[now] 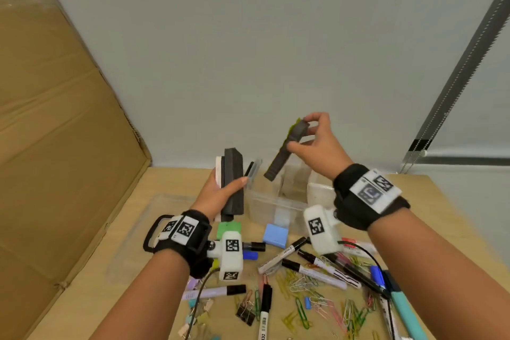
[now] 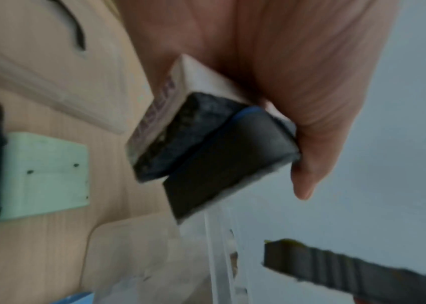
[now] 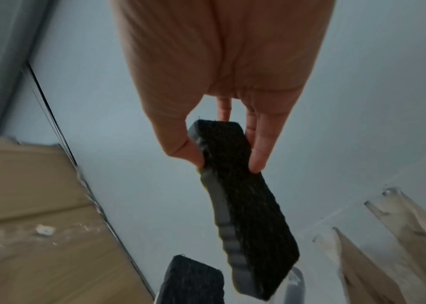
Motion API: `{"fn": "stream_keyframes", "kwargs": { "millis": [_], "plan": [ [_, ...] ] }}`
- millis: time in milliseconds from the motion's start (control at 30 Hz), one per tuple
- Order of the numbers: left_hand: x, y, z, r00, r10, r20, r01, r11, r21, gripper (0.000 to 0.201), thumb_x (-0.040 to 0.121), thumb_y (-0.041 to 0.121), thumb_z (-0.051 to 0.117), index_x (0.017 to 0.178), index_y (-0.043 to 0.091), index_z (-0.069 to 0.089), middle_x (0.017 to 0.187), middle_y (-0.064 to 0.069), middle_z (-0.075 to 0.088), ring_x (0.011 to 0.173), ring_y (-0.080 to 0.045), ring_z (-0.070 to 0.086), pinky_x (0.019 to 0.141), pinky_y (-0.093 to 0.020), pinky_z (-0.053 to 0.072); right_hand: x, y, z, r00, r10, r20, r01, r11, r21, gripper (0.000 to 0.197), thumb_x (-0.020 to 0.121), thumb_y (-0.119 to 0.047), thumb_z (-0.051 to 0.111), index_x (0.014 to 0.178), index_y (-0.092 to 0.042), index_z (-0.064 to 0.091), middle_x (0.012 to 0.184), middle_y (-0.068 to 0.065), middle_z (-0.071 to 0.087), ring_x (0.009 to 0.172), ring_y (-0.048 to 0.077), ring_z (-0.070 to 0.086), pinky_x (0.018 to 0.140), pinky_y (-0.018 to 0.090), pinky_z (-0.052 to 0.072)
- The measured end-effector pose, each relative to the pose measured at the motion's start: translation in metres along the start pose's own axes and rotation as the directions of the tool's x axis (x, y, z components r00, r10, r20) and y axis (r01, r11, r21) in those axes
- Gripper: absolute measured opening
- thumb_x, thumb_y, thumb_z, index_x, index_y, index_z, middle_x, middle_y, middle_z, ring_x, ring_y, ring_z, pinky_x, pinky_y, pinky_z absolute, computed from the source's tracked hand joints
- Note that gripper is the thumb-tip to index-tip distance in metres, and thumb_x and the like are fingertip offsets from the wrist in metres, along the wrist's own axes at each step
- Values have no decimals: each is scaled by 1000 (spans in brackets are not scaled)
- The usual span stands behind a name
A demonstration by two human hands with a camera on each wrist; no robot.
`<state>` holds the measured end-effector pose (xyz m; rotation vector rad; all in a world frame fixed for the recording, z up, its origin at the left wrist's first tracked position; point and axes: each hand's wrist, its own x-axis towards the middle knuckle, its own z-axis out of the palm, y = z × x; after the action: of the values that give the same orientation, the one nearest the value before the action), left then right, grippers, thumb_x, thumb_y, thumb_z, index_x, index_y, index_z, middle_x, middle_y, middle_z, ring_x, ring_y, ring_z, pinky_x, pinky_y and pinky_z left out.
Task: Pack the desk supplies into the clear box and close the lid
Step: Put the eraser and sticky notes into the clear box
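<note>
Right hand [image 1: 317,143] raised above the clear box [image 1: 276,201], thumb and fingertips pinching the upper end of a grey whiteboard eraser [image 1: 287,150]; the eraser hangs tilted below the pinch, its lower end over the box's open top, black felt face toward the right wrist camera. Left hand [image 1: 220,190], just left of the box, grips two more erasers [image 1: 233,182] stacked face to face and standing on end, one white-backed, one dark; thumb across the front, fingers behind. Box is open and looks mostly unfilled: something white sits at its right end, nearest the right wrist, and little else can be made out through the walls. A flat clear panel [image 1: 149,207] under the left forearm is probably the lid, lying off the box. Progress, as I judge it: early. The three erasers are in hand but not yet in. Still loose on the desk [image 1: 430,196] nearer the body than both grips: markers [image 1: 284,254], a scatter of coloured paper clips [image 1: 300,309], black binder clips [image 1: 245,312], a green block [image 1: 227,229] and a blue block [image 1: 276,234], a purple highlighter [image 1: 212,291]. Lid closing remains last. Hard to read: box contents blur behind glare; both wrist views are motion-smeared; the yellow-green edge on the pinched eraser's back is barely visible; items at the bottom and right are cut by the frame.
</note>
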<state>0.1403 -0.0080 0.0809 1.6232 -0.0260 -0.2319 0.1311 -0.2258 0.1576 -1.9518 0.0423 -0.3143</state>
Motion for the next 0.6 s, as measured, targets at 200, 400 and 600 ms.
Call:
{"fn": "stream_keyframes", "kwargs": {
  "millis": [200, 400, 600],
  "plan": [
    [16, -9, -8, 979, -137, 153, 145, 988, -45, 33, 87, 23, 64, 117, 10, 57, 96, -16, 70, 83, -26, 68, 71, -36, 55, 54, 22, 41, 960, 226, 164, -157, 923, -352, 61, 75, -23, 74, 121, -16, 34, 115, 14, 56, 101, 30, 59, 82, 35, 51],
    [8, -23, -15, 971, -128, 201, 144, 987, -71, 39, 78, 27, 72, 113, 19, 58, 95, -11, 73, 83, -22, 70, 70, -35, 55, 77, 29, 77, 821, 496, 283, -273, 776, -569, 37, 75, -19, 72, 101, -3, 51, 92, 14, 64, 77, 25, 68, 69, 35, 60],
    [9, -34, -20, 967, -128, 222, 148, 986, -79, 63, 60, 45, 76, 115, 20, 59, 104, -12, 72, 96, -28, 69, 79, -41, 57, 80, 63, 104, 692, 614, 379, -75, 584, -808, 33, 90, -27, 60, 118, -8, 61, 115, 12, 65, 105, 32, 63, 92, 33, 49]
  ]
}}
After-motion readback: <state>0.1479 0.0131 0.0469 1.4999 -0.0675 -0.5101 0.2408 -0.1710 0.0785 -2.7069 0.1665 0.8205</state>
